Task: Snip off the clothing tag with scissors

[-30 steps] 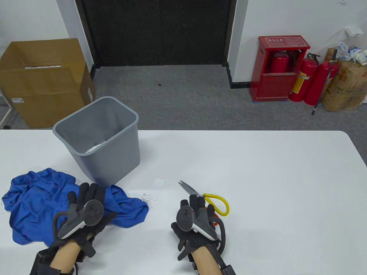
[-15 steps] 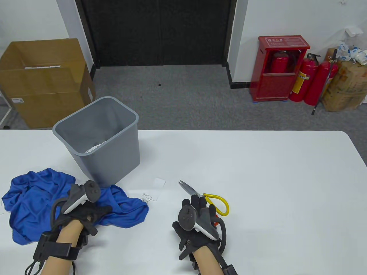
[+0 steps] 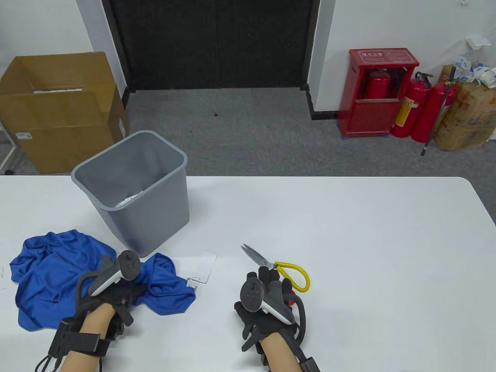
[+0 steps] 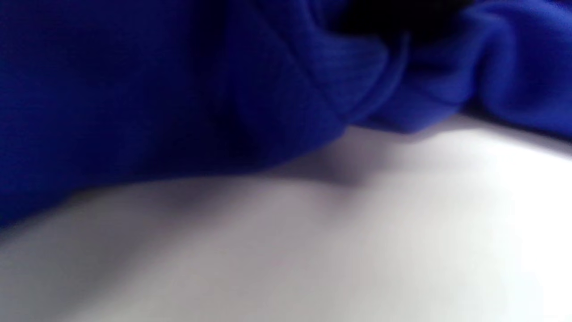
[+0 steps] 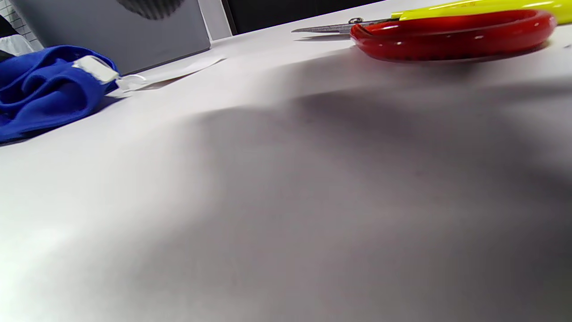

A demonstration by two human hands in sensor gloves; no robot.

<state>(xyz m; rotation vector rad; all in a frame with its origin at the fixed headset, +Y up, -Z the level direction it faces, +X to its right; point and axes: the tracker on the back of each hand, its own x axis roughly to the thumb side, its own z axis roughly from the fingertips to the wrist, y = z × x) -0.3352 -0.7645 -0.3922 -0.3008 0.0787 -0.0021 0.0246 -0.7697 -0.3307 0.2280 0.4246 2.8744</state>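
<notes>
Nearest the person, the right hand (image 3: 267, 300) lies palm-down on the white table (image 3: 368, 240), its fingers spread loosely over the red and yellow handle loops of the scissors (image 3: 273, 265); whether they grip the loops cannot be told, since the right wrist view shows the red loop lying free on the table with no finger in frame. At about nine o'clock from it, the left hand (image 3: 114, 288) bunches a fold of the blue garment (image 3: 50, 267) in a clenched grip. The white tag (image 3: 201, 267) trails from the garment's edge at roughly three o'clock of that hand, flat on the table, attached by a small clear fastener. The risk, as I judge it, is that slack cloth near the fastener slips between the blades, because the tag lies touching the fabric and is not held taut. Farther back, at twelve o'clock of the left hand, the grey bin (image 3: 133, 190) holds a few white scraps. Beyond the table's far edge, an open cardboard box (image 3: 58, 112) stands on the floor, its contents unclear.
</notes>
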